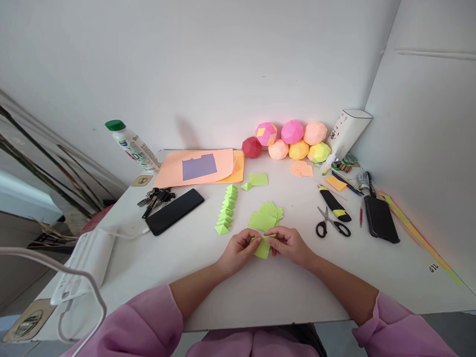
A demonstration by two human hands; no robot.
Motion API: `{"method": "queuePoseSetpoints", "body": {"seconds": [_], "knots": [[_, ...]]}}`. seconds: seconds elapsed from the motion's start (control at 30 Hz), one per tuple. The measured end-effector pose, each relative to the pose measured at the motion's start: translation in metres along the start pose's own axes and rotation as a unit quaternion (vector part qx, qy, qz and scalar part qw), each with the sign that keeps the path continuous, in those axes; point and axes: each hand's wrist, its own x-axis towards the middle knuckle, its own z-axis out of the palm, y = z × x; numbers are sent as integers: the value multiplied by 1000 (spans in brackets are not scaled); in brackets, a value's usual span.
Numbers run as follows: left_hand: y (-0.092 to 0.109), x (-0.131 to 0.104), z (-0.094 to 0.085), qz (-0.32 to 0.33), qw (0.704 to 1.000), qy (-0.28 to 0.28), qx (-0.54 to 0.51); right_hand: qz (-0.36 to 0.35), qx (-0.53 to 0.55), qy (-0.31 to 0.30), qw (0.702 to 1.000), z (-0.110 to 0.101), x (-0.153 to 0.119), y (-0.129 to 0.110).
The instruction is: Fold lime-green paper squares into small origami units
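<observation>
Between my two hands is a piece of light green paper, partly folded along its top edge. My left hand pinches its left end between thumb and fingers. On the other end, my right hand grips with thumb and index finger. Just beyond my fingertips lies a loose pile of green paper pieces. To the left of it runs a row of folded green paper units, nested one behind another. One more small folded green piece rests by a flat green sheet.
Scissors, a utility knife and a black case lie at right. Paper balls are stacked by the wall. At left are a phone, keys, a bottle, a power strip and coloured sheets.
</observation>
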Motion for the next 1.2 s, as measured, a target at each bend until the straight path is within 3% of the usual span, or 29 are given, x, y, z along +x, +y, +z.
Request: {"method": "queuePoseSetpoints", "body": {"seconds": [0.17, 0.4, 0.8, 0.97, 1.2], "knots": [[0, 0, 0, -12, 999, 3, -31, -4, 49, 33, 998, -1, 2, 2], [2, 3, -3, -16, 996, 70, -43, 19, 63, 16, 998, -2, 1, 1], [-2, 7, -3, 11, 996, 43, -76, 40, 67, -24, 997, -2, 3, 3], [-1, 5, -2, 6, 995, 6, -101, 44, 54, -35, 997, -2, 3, 3], [6, 0, 2, 0, 999, -25, -42, 45, 38, -56, 997, -1, 1, 3]]}}
